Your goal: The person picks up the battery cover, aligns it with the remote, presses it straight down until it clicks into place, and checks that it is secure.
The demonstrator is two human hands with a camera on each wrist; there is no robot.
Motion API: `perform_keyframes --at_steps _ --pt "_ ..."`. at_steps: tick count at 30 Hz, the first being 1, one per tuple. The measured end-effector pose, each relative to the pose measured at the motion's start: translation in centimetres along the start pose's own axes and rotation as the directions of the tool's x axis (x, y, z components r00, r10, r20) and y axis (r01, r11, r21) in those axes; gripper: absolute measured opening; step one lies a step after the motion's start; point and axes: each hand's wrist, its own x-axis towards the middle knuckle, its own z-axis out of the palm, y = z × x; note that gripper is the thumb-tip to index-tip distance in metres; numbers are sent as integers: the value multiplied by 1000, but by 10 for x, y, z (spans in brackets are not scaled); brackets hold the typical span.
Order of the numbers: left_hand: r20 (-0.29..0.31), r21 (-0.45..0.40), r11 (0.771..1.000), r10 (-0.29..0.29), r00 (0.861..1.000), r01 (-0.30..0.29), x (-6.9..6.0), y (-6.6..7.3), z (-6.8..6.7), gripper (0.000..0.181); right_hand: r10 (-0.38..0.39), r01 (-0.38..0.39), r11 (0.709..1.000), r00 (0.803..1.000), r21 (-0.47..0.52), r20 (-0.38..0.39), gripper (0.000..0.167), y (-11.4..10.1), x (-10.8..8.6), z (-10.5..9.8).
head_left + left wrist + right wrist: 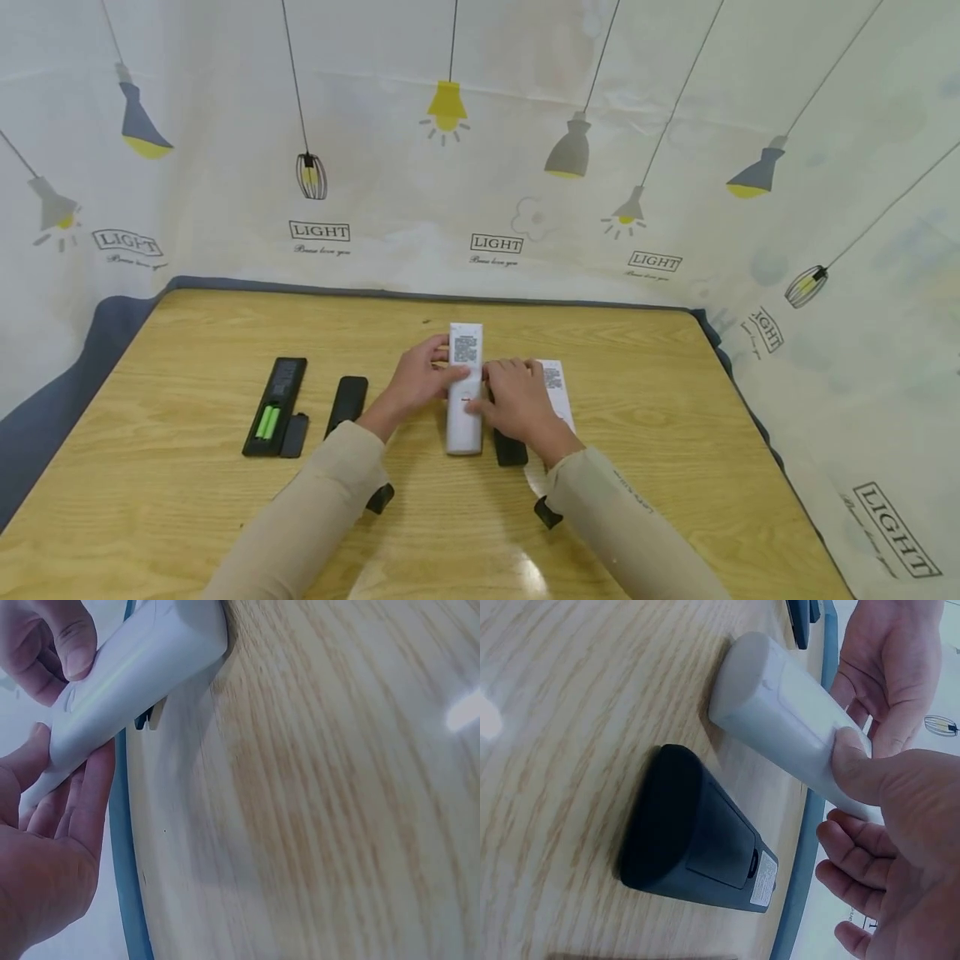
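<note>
A white remote, back side up with a printed label, is between both hands. My left hand grips its left side, thumb on the back and fingers underneath, as the left wrist view shows of the remote and hand. The thumb of my right hand presses on the back cover, with curled fingers by the right edge. In the right wrist view, the near end of the remote is close to the wood and the cover looks in place.
A black remote lies just right, partly under my right hand; another white remote is beyond it. On the left are an opened black remote with green batteries, its loose cover and another black remote.
</note>
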Motion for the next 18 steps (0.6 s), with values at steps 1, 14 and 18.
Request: perform_keyframes --at_steps 1,14,18 --pt "-2 3 1000 -3 1000 3 0 0 0 56 -2 2 1000 1000 -9 -2 41 0 0 0" --pt "-8 42 995 -88 996 89 -1 7 -7 53 -62 54 995 994 -83 -94 47 5 -6 -11" --pt "-7 41 989 -140 990 140 0 0 -7 49 -59 51 995 993 -82 -103 43 6 -6 -14"
